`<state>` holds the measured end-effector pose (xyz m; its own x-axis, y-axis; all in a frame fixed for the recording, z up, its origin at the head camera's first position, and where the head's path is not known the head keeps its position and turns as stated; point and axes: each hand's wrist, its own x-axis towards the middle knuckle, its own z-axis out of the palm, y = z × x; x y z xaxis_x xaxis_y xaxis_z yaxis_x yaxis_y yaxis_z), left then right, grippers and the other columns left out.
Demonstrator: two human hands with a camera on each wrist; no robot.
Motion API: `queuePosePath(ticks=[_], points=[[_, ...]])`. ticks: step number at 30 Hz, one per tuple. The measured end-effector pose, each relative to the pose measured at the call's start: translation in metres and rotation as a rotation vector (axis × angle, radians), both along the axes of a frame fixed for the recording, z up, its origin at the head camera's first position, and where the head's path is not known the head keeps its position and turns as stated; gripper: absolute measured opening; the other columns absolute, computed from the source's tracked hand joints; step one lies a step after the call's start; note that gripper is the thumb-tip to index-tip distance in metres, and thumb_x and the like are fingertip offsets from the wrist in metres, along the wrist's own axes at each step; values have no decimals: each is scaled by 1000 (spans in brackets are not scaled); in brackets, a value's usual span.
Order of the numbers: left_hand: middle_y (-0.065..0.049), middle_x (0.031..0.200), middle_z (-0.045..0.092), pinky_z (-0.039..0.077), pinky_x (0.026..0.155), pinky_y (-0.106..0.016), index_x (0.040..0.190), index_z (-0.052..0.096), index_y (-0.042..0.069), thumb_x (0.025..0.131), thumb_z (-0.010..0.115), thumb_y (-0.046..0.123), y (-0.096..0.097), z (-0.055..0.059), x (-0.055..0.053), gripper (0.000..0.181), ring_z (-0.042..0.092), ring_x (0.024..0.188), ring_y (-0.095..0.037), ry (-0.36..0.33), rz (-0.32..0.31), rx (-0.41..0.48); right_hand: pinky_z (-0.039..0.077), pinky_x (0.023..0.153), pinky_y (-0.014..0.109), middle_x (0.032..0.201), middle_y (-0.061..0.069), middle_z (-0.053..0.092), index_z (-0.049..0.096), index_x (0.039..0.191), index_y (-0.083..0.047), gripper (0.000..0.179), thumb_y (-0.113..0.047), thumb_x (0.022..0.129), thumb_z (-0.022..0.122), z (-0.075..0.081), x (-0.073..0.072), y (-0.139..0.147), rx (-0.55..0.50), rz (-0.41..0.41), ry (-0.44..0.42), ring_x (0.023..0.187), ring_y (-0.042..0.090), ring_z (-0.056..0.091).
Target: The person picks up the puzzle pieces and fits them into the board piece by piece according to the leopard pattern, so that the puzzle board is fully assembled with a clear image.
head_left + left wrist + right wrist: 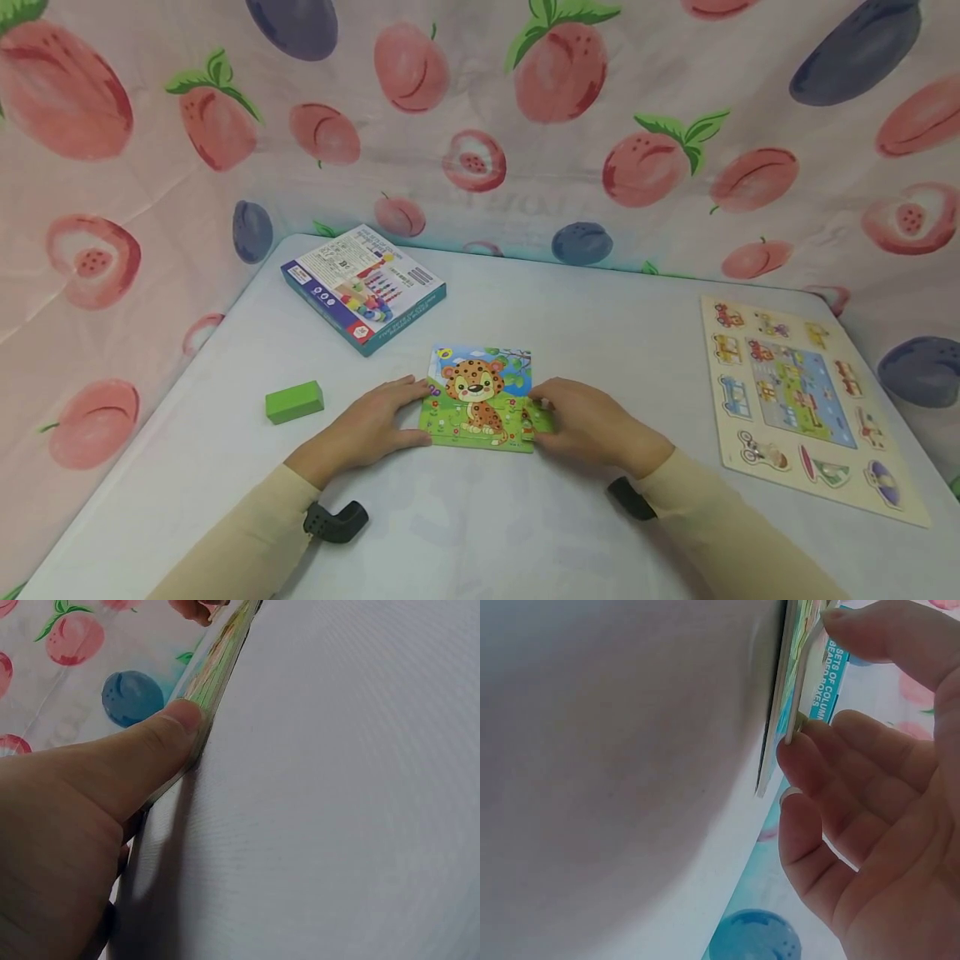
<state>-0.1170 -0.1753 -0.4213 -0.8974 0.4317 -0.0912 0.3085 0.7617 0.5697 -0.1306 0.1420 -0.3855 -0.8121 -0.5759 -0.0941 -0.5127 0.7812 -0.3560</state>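
Observation:
A leopard picture puzzle [474,408] lies on the table between the two hands. My left hand [375,421] rests at its left side, fingertips and thumb spread apart along that edge. In the left wrist view the thumb [161,742] presses on the edge of the puzzle board [217,671]. The right hand [592,421] pinches a green puzzle piece [538,418] at the board's right side. Seen from the right wrist, the thin piece [804,679] stands tilted between thumb and fingertips, just over the board [774,712]. Part of the piece is hidden by the fingers.
A green block [294,402] lies to the left of the left hand. Behind it sits a flat printed box [367,287]. On the right lies a wooden vehicle puzzle board [810,408]. A fruit-patterned cloth [480,92] hangs behind the white table [465,533].

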Motion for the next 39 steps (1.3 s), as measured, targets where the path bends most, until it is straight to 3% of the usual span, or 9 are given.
queuePosePath(ticks=[12, 29, 39], points=[[-11, 153, 45, 32, 116, -53, 145, 53, 10, 88, 77, 38, 0, 0, 0, 67, 34, 145, -33, -12, 6, 5, 52, 97, 43, 116, 10, 66, 62, 125, 1, 50, -25, 86, 78, -1, -5, -14, -14, 29, -28, 109, 25, 62], [-11, 153, 45, 32, 115, -53, 144, 54, 10, 89, 77, 38, 0, -1, 1, 67, 34, 144, -33, -4, 7, 5, 52, 94, 42, 118, 10, 66, 63, 124, 1, 49, -24, 85, 79, -4, -4, -29, -11, 26, -39, 108, 25, 60], [-11, 153, 44, 31, 116, -54, 145, 53, 10, 88, 77, 38, 0, -1, 1, 67, 34, 144, -33, -6, 10, 3, 48, 102, 44, 124, 11, 65, 62, 128, 0, 53, -29, 87, 79, -5, -6, -32, 16, 23, -52, 119, 29, 58]])
